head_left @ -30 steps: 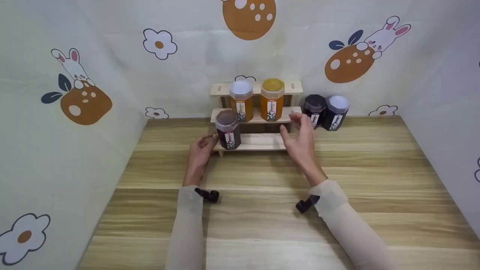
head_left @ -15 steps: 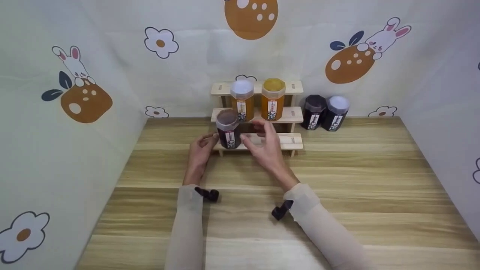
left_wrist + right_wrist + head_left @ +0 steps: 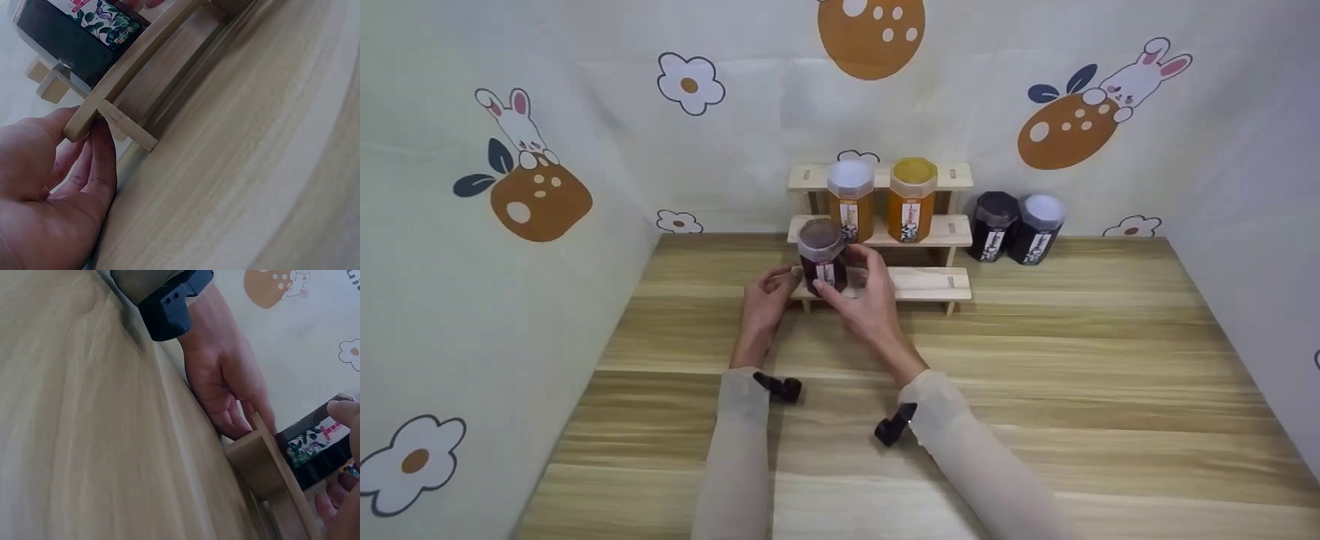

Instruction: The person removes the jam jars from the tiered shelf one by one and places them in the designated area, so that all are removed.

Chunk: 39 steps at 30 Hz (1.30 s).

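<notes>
A jar with dark contents [image 3: 819,259], frosted lid and white label stands at the left end of the lowest step of a wooden three-tier rack [image 3: 919,283]. My right hand [image 3: 871,300] grips this jar, thumb on the front and fingers round its right side. At the rack's left end is my left hand [image 3: 766,306]. In the left wrist view, the left hand [image 3: 62,185] pinches the end of the step board [image 3: 121,79], thumb above and fingers beneath. Two amber jars, one white-lidded [image 3: 851,202] and one yellow-topped [image 3: 913,201], stand on the middle step.
Right of the rack, two dark jars, one dark-lidded [image 3: 995,225] and one white-lidded [image 3: 1038,229], stand side by side on the wood-grain table [image 3: 1072,360]. A patterned cloth wall [image 3: 765,105] rises close behind the rack, with side walls left and right.
My right hand has moved left from the rack's right end to the dark jar and taken hold of it. The left hand has stayed at the rack's left end.
</notes>
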Each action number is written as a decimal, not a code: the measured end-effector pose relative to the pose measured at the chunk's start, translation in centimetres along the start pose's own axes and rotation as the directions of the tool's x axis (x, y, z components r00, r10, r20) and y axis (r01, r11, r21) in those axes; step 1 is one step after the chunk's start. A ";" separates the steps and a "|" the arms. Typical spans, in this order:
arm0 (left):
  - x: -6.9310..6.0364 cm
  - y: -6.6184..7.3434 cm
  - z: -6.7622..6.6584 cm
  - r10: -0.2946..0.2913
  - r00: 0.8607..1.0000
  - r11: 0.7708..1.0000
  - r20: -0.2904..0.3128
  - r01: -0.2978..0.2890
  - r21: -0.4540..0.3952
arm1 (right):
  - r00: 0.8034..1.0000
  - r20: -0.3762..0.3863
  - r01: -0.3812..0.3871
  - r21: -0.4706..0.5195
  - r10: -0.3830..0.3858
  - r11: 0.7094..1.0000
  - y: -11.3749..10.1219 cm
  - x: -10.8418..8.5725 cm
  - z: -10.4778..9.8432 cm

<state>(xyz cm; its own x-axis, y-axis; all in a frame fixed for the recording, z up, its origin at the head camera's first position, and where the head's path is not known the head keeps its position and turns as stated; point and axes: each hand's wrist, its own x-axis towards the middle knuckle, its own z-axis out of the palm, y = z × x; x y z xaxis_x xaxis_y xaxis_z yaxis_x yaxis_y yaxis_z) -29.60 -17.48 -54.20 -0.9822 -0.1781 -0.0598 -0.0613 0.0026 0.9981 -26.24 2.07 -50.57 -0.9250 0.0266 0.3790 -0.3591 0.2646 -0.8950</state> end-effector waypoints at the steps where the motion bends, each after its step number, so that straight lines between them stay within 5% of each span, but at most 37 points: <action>1: 0.0 0.1 0.0 -0.004 1.000 1.000 0.001 0.004 0.002 | 1.000 -0.008 -0.008 -0.007 0.008 1.000 0.1 0.0 0.3; 21: -0.1 -0.1 -0.1 -0.038 0.999 0.999 0.013 0.039 -0.033 | 0.998 -0.062 -0.023 -0.195 0.011 0.981 0.2 0.4 2.0; 31: 0.1 0.0 0.1 -0.011 1.000 0.997 0.008 0.011 -0.072 | 1.000 0.011 -0.026 -0.032 0.026 0.999 0.2 0.3 0.2; 39: 0.3 -0.1 0.0 -0.030 1.000 0.997 0.006 0.030 -0.073 | 1.000 0.013 0.001 -0.017 -0.001 1.000 0.9 -0.1 -2.6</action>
<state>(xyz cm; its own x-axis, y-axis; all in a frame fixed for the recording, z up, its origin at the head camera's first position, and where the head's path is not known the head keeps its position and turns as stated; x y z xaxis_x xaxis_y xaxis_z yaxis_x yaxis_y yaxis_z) -29.85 -17.51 -54.28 -0.9810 -0.1719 -0.0899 -0.0780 -0.0746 0.9942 -26.18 4.79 -50.75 -0.9261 0.0142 0.3769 -0.3581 0.2809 -0.8904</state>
